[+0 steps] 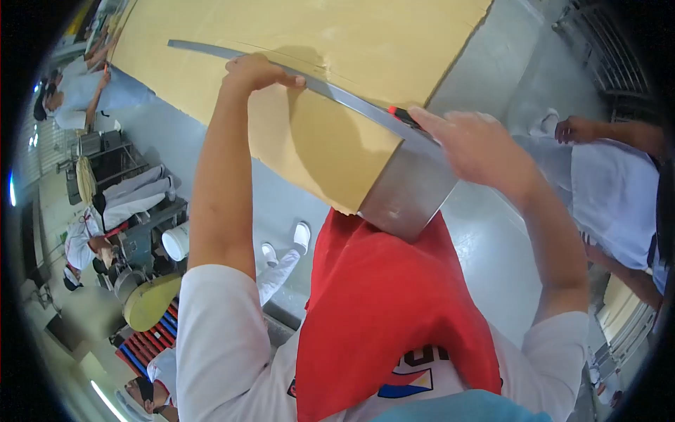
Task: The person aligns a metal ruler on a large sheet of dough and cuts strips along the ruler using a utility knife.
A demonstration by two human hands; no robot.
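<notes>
A large flat yellow sheet, resembling dough, covers most of the work surface. Across it lies a long thin metal straightedge. My left hand is closed over the straightedge's far part, thumb stretched along it. At the near right end, my right hand grips a red and black cutter beside the straightedge; its blade is hard to make out. A cut line runs beside the straightedge, and a yellow strip lies on its near side. Past the strip's end shows bare steel tabletop.
A red apron hangs against the table edge. To the right stands a person in white; other people work at the left, one at the sheet's far edge. A white bucket and stacked red and blue trays stand at left.
</notes>
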